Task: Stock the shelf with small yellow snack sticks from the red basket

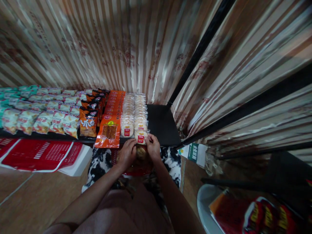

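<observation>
My left hand (pixel 126 154) and right hand (pixel 153 147) both pinch a cracker pack (pixel 141 136) at the shelf's (pixel 163 125) front edge, lining it up with its row.

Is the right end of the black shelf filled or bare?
Bare. The shelf shows its dark top right of the cracker packs; both hands work at its front edge.

Snack packets (pixel 140 136) in rows on shelf (pixel 163 125), basket (pixel 41 155) below left.
</observation>
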`<state>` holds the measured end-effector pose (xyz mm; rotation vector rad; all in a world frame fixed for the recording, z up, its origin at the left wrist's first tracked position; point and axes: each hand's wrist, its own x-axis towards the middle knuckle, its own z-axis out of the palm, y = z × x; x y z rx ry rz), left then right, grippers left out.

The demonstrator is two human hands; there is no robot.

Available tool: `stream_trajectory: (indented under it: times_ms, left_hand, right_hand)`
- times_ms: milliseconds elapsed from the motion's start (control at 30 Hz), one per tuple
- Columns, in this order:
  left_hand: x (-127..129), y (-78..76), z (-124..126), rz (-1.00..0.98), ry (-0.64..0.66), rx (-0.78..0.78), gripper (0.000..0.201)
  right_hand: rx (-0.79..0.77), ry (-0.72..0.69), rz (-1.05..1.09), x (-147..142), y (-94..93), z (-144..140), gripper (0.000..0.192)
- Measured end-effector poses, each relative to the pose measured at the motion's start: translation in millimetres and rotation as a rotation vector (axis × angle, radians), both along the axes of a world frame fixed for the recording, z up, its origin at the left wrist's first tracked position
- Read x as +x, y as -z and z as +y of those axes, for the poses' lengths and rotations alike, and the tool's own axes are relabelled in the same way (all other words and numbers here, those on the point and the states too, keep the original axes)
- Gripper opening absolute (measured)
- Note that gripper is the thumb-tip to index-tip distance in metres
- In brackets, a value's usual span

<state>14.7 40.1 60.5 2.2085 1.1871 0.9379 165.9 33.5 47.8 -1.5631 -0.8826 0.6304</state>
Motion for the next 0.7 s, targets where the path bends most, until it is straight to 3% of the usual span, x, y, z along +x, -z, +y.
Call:
stream_trajectory:
  times_ms: [200, 467, 700]
  left_hand:
    - [7, 1.3, 4, 0.076, 0.057, 0.119, 0.033]
    - [9, 8.4, 4, 0.145, 0.050, 0.133, 0.032]
    - [11, 12.6, 4, 0.214, 0.033, 0.119, 0.033]
  right_hand:
    - [0.004, -0.008, -0.076, 3, -4.0, 8, 0.025]
    - [-0.077, 0.017, -0.298, 9, 3.0, 15, 0.025]
    - [-0.125, 0.018, -0.343, 7, -1.0, 21, 0.026]
